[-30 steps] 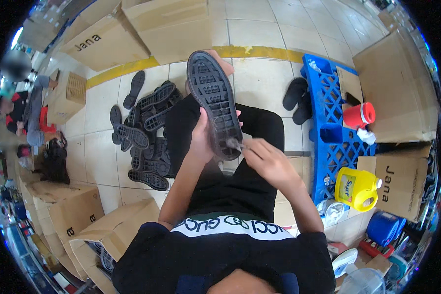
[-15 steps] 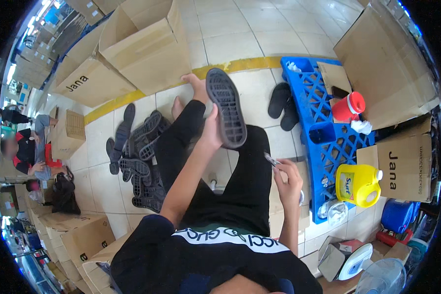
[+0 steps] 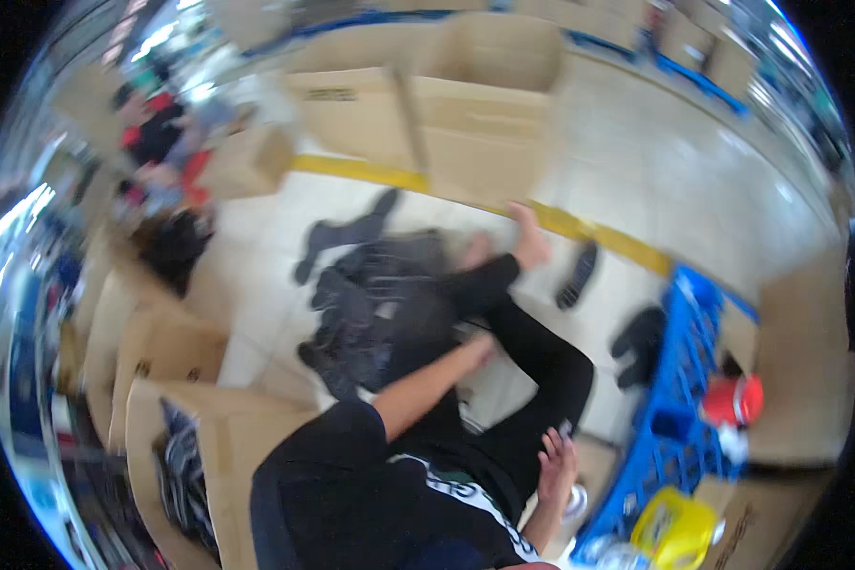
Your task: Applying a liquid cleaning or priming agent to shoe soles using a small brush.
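Observation:
My left hand (image 3: 482,351) is over my bent legs, beside the pile of dark shoe soles (image 3: 351,309); motion smears its fingers, and no sole shows in it. By my right thigh, my right hand (image 3: 558,465) has its fingers curled around small metal snips (image 3: 565,428), which are blurred. One dark sole (image 3: 578,274) lies on the tiles just right of my bare foot. Two more black soles (image 3: 639,347) rest beside the blue pallet.
The blue plastic pallet (image 3: 663,389) carries a red container (image 3: 731,400) and a yellow jug (image 3: 674,530). Tall cardboard boxes (image 3: 480,133) stand beyond the yellow floor line. An open box (image 3: 256,456) with dark items is at my left. Another person (image 3: 161,138) sits far left.
The sole that my left hand held up is out of it, and a sole now lies by my foot. My left hand is lower. The whole view has turned left.

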`<state>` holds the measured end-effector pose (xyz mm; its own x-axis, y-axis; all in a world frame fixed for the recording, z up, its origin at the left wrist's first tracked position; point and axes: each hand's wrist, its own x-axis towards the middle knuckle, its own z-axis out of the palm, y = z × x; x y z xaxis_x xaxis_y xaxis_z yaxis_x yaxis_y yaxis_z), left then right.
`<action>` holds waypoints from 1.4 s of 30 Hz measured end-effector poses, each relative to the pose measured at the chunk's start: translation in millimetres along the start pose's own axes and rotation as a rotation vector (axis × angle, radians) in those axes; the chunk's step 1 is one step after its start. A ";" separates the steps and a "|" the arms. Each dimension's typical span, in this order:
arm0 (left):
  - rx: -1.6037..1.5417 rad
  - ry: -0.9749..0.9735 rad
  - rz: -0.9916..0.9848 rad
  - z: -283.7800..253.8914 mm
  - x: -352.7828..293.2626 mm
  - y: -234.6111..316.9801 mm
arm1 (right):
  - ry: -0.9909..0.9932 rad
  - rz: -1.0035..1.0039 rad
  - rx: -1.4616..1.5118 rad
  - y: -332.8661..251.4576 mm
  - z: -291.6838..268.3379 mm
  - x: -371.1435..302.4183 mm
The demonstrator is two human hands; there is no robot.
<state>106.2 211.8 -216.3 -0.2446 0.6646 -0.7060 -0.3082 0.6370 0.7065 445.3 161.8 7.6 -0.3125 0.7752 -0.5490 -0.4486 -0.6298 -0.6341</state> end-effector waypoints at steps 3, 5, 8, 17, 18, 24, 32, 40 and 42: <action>-0.143 -0.113 0.181 36.4 -57.3 56.9 | -0.005 0.163 0.006 -7.7 -53.0 40.8; -0.334 -0.170 0.302 18.2 -117.8 113.4 | 0.048 0.077 0.003 -19.8 -66.3 62.9; -0.396 0.129 0.613 -69.2 -159.3 116.8 | 0.022 0.062 -0.027 -20.9 -54.0 101.5; 0.493 0.968 -0.312 -220.0 -158.4 -121.0 | -0.103 -0.041 -0.147 -23.6 -18.0 165.8; 0.409 0.859 -0.315 -242.6 -170.5 -171.0 | -0.089 -0.011 -0.122 -12.7 -4.7 168.3; 0.218 0.864 -0.235 -215.6 -151.5 -231.9 | -0.095 -0.095 -0.122 -0.3 -2.3 166.3; 0.053 0.978 -0.316 -190.0 -142.7 -218.5 | -0.133 -0.148 -0.111 -2.6 2.3 159.8; 0.054 0.971 -0.263 -197.8 -137.0 -229.8 | -0.146 -0.120 -0.093 -4.6 -1.2 160.5; 0.053 0.962 -0.261 -197.1 -136.1 -229.0 | -0.161 -0.120 -0.095 -5.7 -8.6 164.8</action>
<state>28.9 -101.5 -291.6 -0.8229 -0.0826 -0.5621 -0.4227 0.7501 0.5086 403.6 292.8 -83.9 -0.3947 0.8377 -0.3775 -0.4120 -0.5286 -0.7421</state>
